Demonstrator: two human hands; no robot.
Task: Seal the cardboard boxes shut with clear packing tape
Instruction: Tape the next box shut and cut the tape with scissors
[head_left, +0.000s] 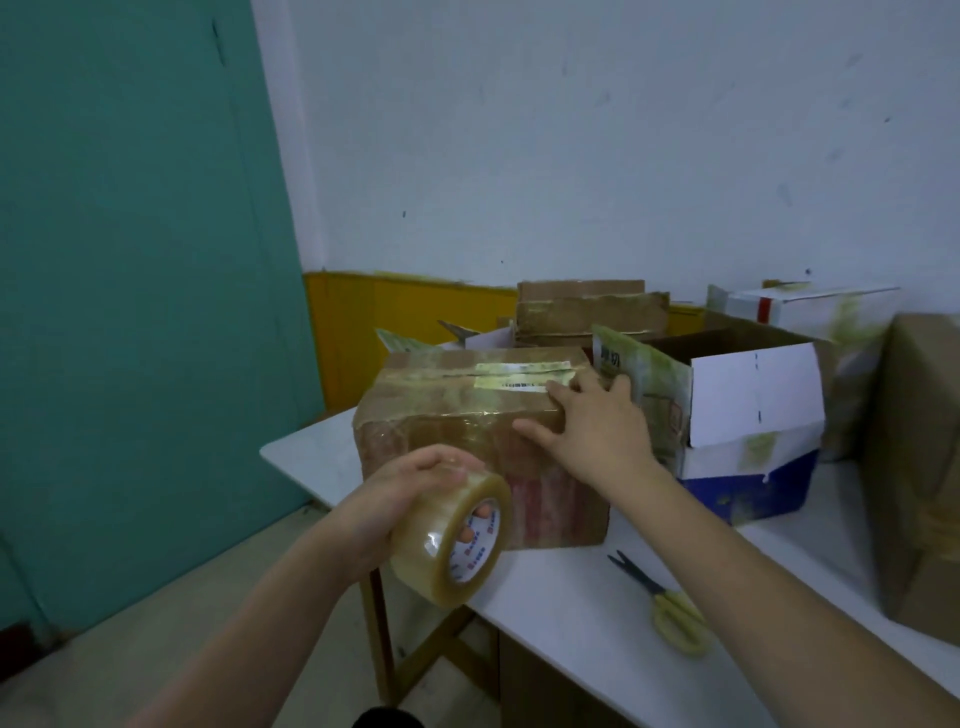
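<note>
Hands at a white tabletop (561, 613) set against a pale wall. The left hand (410, 493) grips a large roll of clear packing tape (452, 540) with a white printed core, fingers curled over the roll's outer face and fingertips showing through the core; the roll is held in the air in front of the near side of a closed brown cardboard box (467, 441). This box stands near the table's left end, its top flaps down and crossed by strips of glossy tape and a yellowish label (524, 375). The right hand (592, 421) rests on the box's upper right corner, fingers fairly straight and spread, thumb lying on the near face, fingers reaching onto the top.

Just right of the box stands an open white-and-blue carton (753, 441) with raised flaps, touching or nearly touching it. Behind both are a worn brown box with upright flaps (587, 312) and a white box with a red stripe (810, 312). A large brown box (919, 467) occupies the right edge of the view. Scissors with yellow handles (670, 613) lie on the tabletop between the right forearm and the table's near edge, blades pointing toward the taped box. A teal door (135, 260) fills the left side.
</note>
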